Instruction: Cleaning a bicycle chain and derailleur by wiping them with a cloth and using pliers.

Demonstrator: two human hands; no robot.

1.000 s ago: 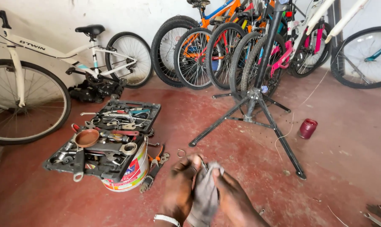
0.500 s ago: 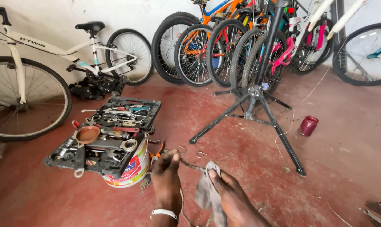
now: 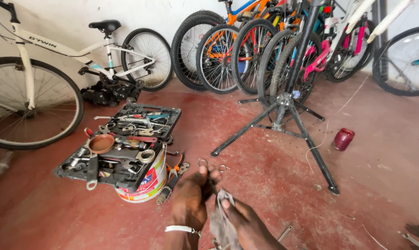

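Left of the repair stand (image 3: 283, 122), far across the scuffed red concrete floor (image 3: 380, 185), a white bicycle (image 3: 56, 69) leans by the pale wall, its thin spoked front wheel cut by the frame edge. Nearer the stand, a black plastic tool case (image 3: 121, 143) lies open, crammed with chrome spanners and sockets, a round copper-coloured dish among them; its front corner rests on a squat cylindrical paint can (image 3: 144, 183) with a white and red label. Between the can and the stand's front leg, pliers with orange handles (image 3: 174, 173) lie on the floor. Below the stand, at the bottom edge, the left hand (image 3: 191, 203), a beaded metal bracelet on its wrist, is closed with fingertips pinched around a small dark slender part (image 3: 211, 185) whose exact shape cannot be made out. Just beside it the right hand (image 3: 246, 224) is half curled, gripping a crumpled grey rag (image 3: 221, 220) that touches the part. The stand itself is black tubular metal, its legs splayed flat. Behind it stands a row of bicycles (image 3: 265, 51) with knobbly tyres. Right of the stand sits a small dark red ribbed jar (image 3: 344, 139).
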